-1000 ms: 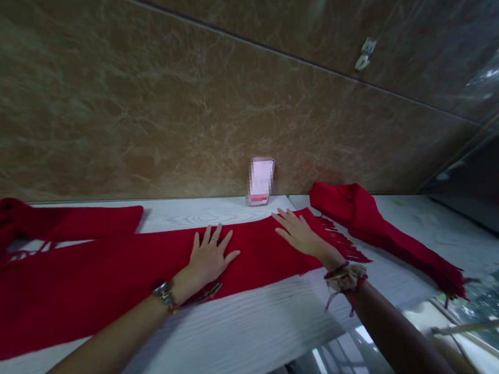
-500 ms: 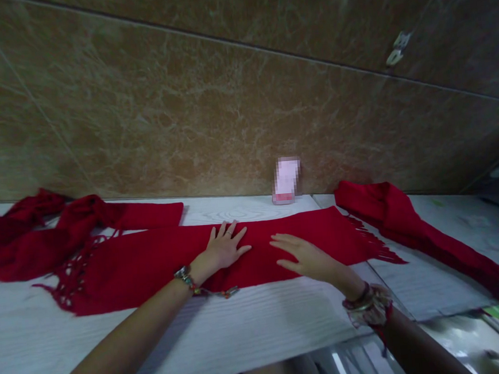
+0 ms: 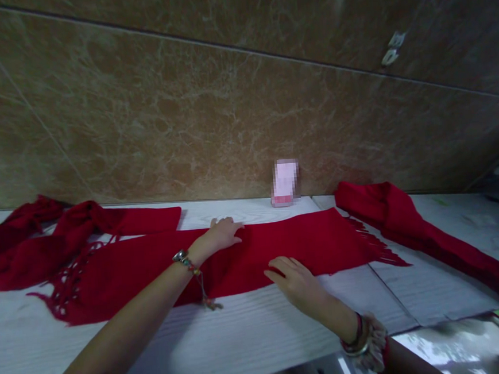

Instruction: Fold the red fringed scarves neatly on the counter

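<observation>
A red fringed scarf (image 3: 297,241) lies lengthwise on the white wood-grain table, spread fairly flat with fringe at both ends. My left hand (image 3: 222,234) rests at its far edge, left of the middle, with fingers bent over that edge and the thumb held away. Over the near edge, my right hand (image 3: 295,278) touches the cloth, fingers loosely curved and the thumb apart. Neither hand visibly grips the fabric. A beaded bracelet (image 3: 189,264) circles my left wrist, its end dangling by the scarf's near edge.
Another red scarf (image 3: 30,250) lies bunched at the left. A folded red scarf (image 3: 408,226) stretches along the right. Against the brown marbled wall (image 3: 183,111) leans a pink, blurred-out object (image 3: 284,181). The white table (image 3: 252,336) ends near my body.
My left hand has slid from the scarf's middle to its far edge, its fingers bending. My right hand has come down toward the near edge, its fingers curving more.
</observation>
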`<state>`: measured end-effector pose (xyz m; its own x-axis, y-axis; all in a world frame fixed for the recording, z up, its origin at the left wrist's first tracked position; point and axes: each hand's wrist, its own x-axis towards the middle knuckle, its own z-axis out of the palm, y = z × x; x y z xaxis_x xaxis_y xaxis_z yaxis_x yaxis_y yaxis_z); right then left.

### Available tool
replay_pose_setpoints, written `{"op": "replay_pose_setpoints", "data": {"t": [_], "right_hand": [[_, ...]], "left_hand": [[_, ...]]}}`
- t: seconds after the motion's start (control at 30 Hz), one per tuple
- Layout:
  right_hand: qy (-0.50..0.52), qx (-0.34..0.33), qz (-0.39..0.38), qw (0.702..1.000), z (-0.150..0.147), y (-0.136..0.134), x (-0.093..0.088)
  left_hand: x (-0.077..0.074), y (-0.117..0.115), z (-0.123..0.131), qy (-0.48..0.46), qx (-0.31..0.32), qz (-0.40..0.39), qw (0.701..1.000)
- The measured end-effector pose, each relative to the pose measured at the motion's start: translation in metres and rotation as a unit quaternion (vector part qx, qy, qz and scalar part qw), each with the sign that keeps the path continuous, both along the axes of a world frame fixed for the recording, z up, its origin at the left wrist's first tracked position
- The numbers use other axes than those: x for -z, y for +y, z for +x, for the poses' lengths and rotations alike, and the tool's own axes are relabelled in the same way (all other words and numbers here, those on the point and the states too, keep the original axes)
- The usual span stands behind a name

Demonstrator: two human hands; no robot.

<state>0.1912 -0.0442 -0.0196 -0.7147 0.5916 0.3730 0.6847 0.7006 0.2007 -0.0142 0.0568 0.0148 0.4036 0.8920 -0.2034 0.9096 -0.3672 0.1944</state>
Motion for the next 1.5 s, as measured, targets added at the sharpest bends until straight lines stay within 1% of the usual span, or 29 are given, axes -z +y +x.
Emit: {"op": "replay_pose_setpoints", "data": {"t": [0.1,0.2,0.3,0.4,0.53,0.7,0.83,0.93,1.1,1.23,1.37,1.5], "right_hand": [[0.008,0.029,0.035,0.999,-0.003,0.002,0.002],[0.002,0.056,0.054,0.997,0.001,0.004,0.002],[-0.001,0.084,0.062,0.995,0.008,0.002,0.004],[0.001,0.089,0.063,0.994,0.013,-0.001,0.005],[0.005,0.057,0.076,0.996,0.01,-0.003,0.002],[-0.003,-0.018,0.07,0.997,-0.015,-0.005,-0.002],[0.0,-0.048,0.06,0.997,-0.039,-0.006,0.001],[0.0,-0.055,0.054,0.997,-0.05,-0.005,0.003],[-0.023,-0.047,0.047,0.998,-0.054,-0.004,0.004],[-0.02,-0.064,0.072,0.995,-0.051,-0.007,-0.002],[-0.002,-0.072,0.121,0.99,-0.042,-0.009,-0.017],[0.009,-0.047,0.163,0.985,-0.024,-0.011,-0.039]], "left_hand": [[-0.009,0.027,0.018,-0.024,0.029,-0.022,0.999],[-0.008,0.049,0.042,-0.038,0.054,-0.052,0.996],[-0.004,0.061,0.06,-0.042,0.072,-0.086,0.993],[-0.003,0.068,0.063,-0.053,0.092,-0.121,0.987],[-0.006,0.077,0.048,-0.08,0.114,-0.165,0.976],[-0.005,0.087,0.014,-0.089,0.105,-0.193,0.972],[-0.002,0.086,-0.011,-0.1,0.092,-0.207,0.969],[0.001,0.08,-0.022,-0.114,0.077,-0.213,0.967],[0.007,0.074,-0.029,-0.16,0.055,-0.213,0.962],[0.005,0.072,-0.031,-0.218,0.044,-0.226,0.948],[-0.003,0.068,-0.032,-0.289,0.03,-0.241,0.926],[-0.017,0.069,-0.021,-0.353,0.027,-0.251,0.901]]}}
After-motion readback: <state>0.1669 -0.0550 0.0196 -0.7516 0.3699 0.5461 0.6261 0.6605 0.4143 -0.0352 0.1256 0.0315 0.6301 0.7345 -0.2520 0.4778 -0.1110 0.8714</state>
